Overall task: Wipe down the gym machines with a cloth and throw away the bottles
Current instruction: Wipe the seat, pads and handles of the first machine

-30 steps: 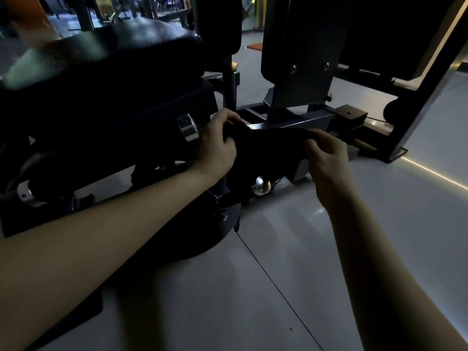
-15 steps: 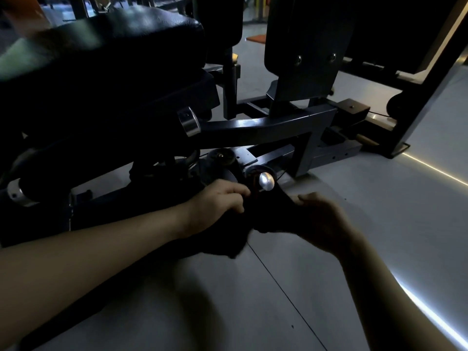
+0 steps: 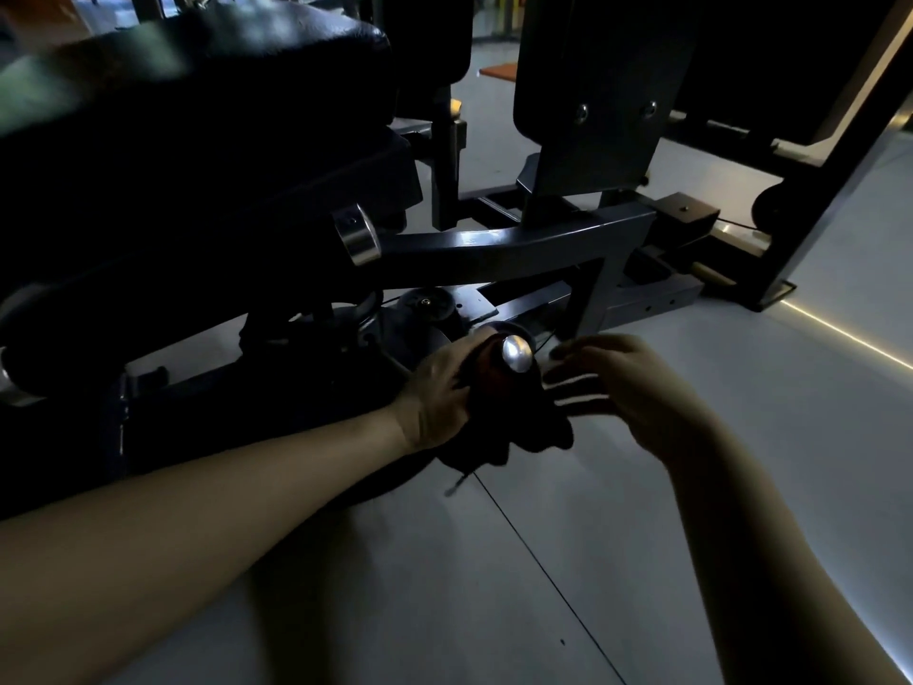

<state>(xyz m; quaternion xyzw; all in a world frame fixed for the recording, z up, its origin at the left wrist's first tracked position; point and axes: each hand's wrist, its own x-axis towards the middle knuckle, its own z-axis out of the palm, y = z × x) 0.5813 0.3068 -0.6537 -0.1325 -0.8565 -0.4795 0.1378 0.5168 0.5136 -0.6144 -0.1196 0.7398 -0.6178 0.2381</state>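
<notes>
A dark gym machine fills the left and centre, with a black padded seat and a grey steel frame arm. Low on it a handle ends in a shiny metal cap. My left hand grips that handle through a dark cloth, which hangs down below the cap. My right hand hovers just right of the cap with fingers spread and straight, touching or nearly touching the cloth. No bottle is in view.
A second dark upright pad and a black frame post stand behind. A round base plate lies under my left forearm. Pale floor tiles spread in front, with a bright light strip at the right.
Both hands came down with the cloth from the upper frame arm to the low handle. My right hand has since let go of the cloth and opened its fingers.
</notes>
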